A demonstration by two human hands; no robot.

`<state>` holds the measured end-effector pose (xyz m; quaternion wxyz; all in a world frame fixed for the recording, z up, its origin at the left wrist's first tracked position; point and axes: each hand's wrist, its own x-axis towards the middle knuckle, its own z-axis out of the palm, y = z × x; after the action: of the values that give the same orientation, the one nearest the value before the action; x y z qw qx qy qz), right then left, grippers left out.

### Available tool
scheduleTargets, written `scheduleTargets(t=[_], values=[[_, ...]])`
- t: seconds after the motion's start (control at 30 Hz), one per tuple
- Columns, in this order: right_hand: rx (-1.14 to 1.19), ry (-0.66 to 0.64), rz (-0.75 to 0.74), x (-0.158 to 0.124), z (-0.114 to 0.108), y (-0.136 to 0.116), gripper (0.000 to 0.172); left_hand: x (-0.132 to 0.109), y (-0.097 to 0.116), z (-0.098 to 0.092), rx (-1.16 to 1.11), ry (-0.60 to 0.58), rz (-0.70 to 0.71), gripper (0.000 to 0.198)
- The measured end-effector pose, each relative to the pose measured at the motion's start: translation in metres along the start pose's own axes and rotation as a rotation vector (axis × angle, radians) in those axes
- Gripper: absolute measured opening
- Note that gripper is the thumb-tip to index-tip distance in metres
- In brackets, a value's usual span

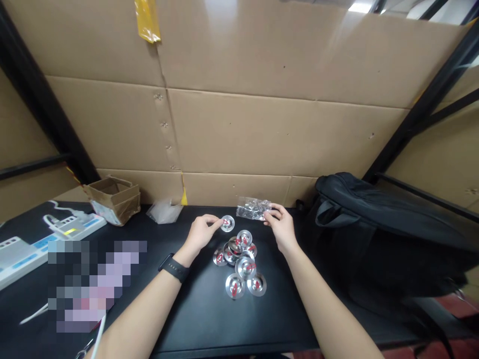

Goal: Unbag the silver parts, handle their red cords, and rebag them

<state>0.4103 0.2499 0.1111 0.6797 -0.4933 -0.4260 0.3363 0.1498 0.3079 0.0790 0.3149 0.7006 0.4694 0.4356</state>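
On the surface (279, 324), a cluster of discs (246, 268) lies with a packet (247, 207) behind it. Left are a power strip (22, 264) and a box (121, 207); right, a bag (381, 224). Behind everything stands a cardboard wall (239, 134); something front left (93, 294) is too obscured to name.

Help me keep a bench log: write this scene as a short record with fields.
Left grip: pinches one disc at its edge
Right grip: holds the right end of a clear packet
Between forearms: several shiny discs with red on them, some overlapping
Left wrist: dark watch
Surface: black table
Left side: power strip, carton, whitish plastic
Right side: black bag
Behind: cardboard wall
Unreadable: pixelated patch at left
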Motion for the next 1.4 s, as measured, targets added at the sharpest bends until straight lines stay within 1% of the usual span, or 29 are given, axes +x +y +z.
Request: scheduleTargets(t=[0.07, 0.13, 0.2, 0.27, 0.33, 0.37, 0.4, 0.43, 0.47, 0.5, 0.53, 0.57, 0.63, 0.7, 0.77, 0.83, 0.97, 1.07, 1.2, 1.33, 1.37, 1.4], values=[[0.04, 0.004, 0.026, 0.004, -0.004, 0.001, 0.055, 0.001, -0.005, -0.001, 0.061, -0.082, -0.047, 0.03], [0.076, -0.017, 0.048, 0.005, -0.006, 0.001, 0.067, 0.0, -0.008, -0.002, 0.112, -0.126, -0.065, 0.029], [0.104, -0.06, 0.067, 0.003, -0.005, -0.002, 0.077, -0.002, -0.008, -0.002, 0.156, -0.135, -0.056, 0.027], [0.139, -0.149, 0.103, -0.002, -0.002, -0.006, 0.081, -0.004, -0.004, -0.003, 0.227, -0.111, -0.038, 0.023], [0.179, -0.25, 0.142, -0.008, 0.003, -0.011, 0.079, -0.008, 0.004, -0.003, 0.297, -0.036, -0.004, 0.017], [0.2, -0.286, 0.156, -0.011, 0.007, -0.012, 0.078, -0.01, 0.01, -0.002, 0.296, 0.003, 0.028, 0.019], [0.218, -0.306, 0.161, -0.015, 0.012, -0.013, 0.076, -0.013, 0.017, 0.001, 0.247, 0.021, 0.069, 0.025], [0.236, -0.311, 0.162, -0.019, 0.016, -0.014, 0.075, -0.015, 0.024, 0.004, 0.15, 0.014, 0.111, 0.03], [0.253, -0.311, 0.161, -0.023, 0.021, -0.013, 0.073, -0.016, 0.031, 0.008, 0.011, -0.037, 0.153, 0.033], [0.262, -0.316, 0.163, -0.027, 0.026, -0.013, 0.071, -0.018, 0.038, 0.012, -0.152, -0.089, 0.165, 0.034], [0.258, -0.337, 0.167, -0.031, 0.03, -0.012, 0.069, -0.02, 0.044, 0.016, -0.296, -0.114, 0.153, 0.033], [0.239, -0.375, 0.172, -0.035, 0.034, -0.011, 0.068, -0.021, 0.048, 0.019, -0.401, -0.112, 0.136, 0.03], [0.168, -0.457, 0.165, -0.041, 0.039, -0.011, 0.067, -0.022, 0.054, 0.02, -0.481, -0.093, 0.09, 0.026], [0.119, -0.478, 0.133, -0.043, 0.04, -0.012, 0.063, -0.023, 0.056, 0.016, -0.467, -0.113, 0.047, 0.025], [0.113, -0.441, 0.092, -0.042, 0.04, -0.013, 0.057, -0.023, 0.056, 0.01, -0.455, -0.153, 0.011, 0.026], [0.101, -0.414, 0.063, -0.039, 0.038, -0.014, 0.053, -0.023, 0.055, 0.006, -0.454, -0.167, -0.011, 0.028], [-0.008, -0.438, 0.059, -0.035, 0.034, -0.013, 0.041, -0.02, 0.05, 0.007, -0.438, -0.159, -0.026, 0.034], [-0.077, -0.438, 0.067, -0.033, 0.031, -0.011, 0.032, -0.017, 0.044, 0.007, -0.407, -0.184, -0.022, 0.034], [-0.11, -0.469, 0.111, -0.03, 0.029, -0.008, 0.031, -0.013, 0.036, 0.004, -0.388, -0.202, -0.013, 0.032], [-0.063, -0.439, 0.117, -0.029, 0.029, -0.006, 0.033, -0.01, 0.034, 0.002, -0.398, -0.239, -0.003, 0.031], [-0.056, -0.427, 0.118, -0.028, 0.029, -0.006, 0.033, -0.01, 0.035, 0.002, -0.389, -0.231, 0.014, 0.03], [-0.047, -0.412, 0.116, -0.028, 0.029, -0.005, 0.032, -0.011, 0.036, 0.002, -0.365, -0.194, 0.041, 0.03]])
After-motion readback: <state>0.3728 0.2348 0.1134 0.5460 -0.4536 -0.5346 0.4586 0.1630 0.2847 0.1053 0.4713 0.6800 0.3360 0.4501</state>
